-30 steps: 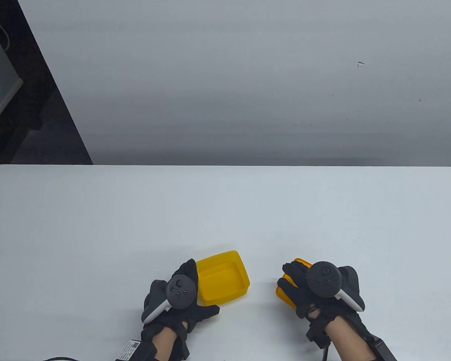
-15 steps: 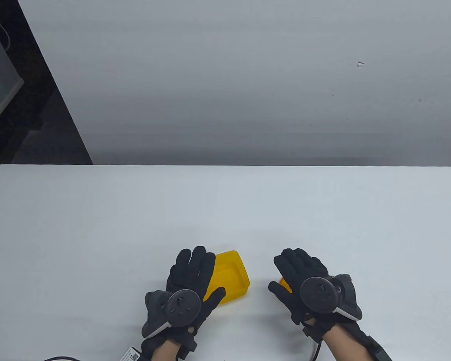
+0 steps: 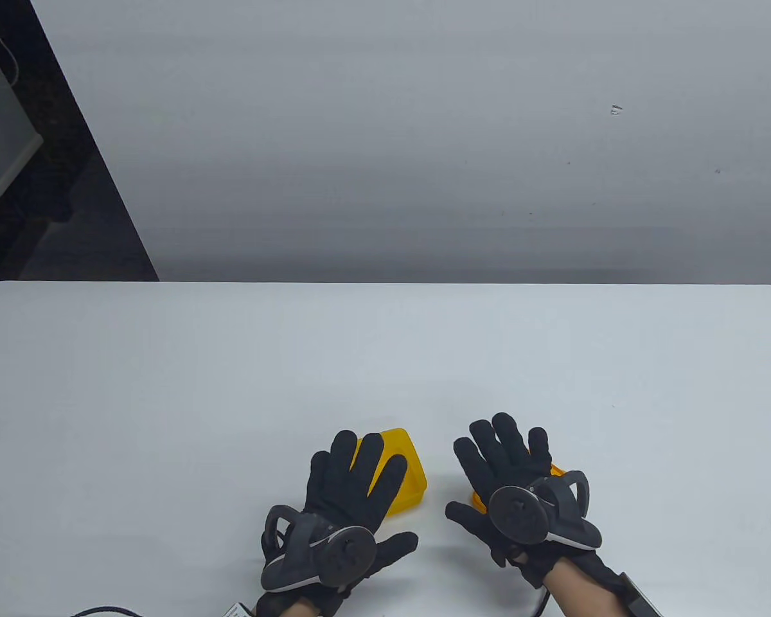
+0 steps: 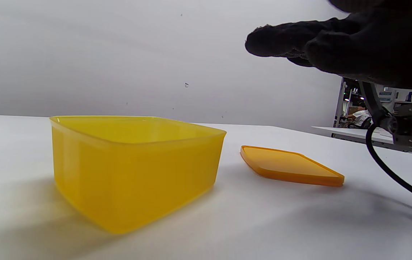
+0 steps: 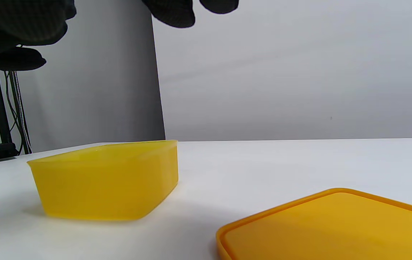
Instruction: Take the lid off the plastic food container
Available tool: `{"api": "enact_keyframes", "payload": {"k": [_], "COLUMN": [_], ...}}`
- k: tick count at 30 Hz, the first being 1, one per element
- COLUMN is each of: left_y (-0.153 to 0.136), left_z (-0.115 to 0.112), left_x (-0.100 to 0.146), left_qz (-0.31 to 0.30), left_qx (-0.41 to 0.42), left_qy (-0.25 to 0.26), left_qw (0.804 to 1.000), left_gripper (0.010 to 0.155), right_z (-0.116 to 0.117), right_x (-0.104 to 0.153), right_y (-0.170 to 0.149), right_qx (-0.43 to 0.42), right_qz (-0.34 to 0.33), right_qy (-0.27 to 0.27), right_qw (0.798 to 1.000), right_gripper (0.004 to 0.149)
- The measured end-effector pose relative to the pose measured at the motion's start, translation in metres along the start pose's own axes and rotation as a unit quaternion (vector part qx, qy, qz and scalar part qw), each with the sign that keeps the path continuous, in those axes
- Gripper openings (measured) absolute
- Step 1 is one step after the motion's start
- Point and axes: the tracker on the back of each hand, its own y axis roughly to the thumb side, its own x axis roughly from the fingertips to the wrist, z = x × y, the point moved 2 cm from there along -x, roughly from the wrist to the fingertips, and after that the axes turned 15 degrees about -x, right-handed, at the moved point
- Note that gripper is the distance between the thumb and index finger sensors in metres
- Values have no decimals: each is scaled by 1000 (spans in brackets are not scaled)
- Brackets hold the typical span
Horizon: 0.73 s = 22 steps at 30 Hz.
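Left hand (image 3: 350, 508): fingers spread flat, holding nothing, hovering above the container's near-left part.
Container (image 4: 134, 169): yellow, lid off, standing on the white table (image 3: 231, 385) left of centre; probably light, thin-walled and somewhat flexible, best gripped by opposite side walls.
Lid (image 4: 289, 166): orange-yellow, lying flat on the table to the right, apart from the container; likely light, smooth and slippery, best lifted by its raised rim.
Right hand (image 3: 511, 479): fingers splayed, empty, raised above the lid in both wrist views.
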Motion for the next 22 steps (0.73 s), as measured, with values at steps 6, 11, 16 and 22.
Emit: {"api": "enact_keyframes", "payload": {"k": [6, 11, 16, 22], "left_y": [-2, -2, -2, -1], "left_z": [-2, -1, -1, -2], "left_x": [0, 0, 0, 0], "left_qz": [3, 3, 2, 0], "left_qx": [5, 1, 3, 4], "left_qy": [-3, -5, -1, -3], "left_qw": [1000, 1000, 1000, 1000], "left_gripper": [92, 92, 91, 90], "right_z": [2, 3, 3, 3], "right_x": [-1, -1, -2, -1], "right_y": [-6, -7, -8, -9], "right_qx": [-9, -15, -17, -20], "right_qz": [13, 19, 19, 30], "right_qy": [10, 15, 13, 18], "right_qw": [1000, 1000, 1000, 999], "right_gripper": [84, 84, 83, 81]}}
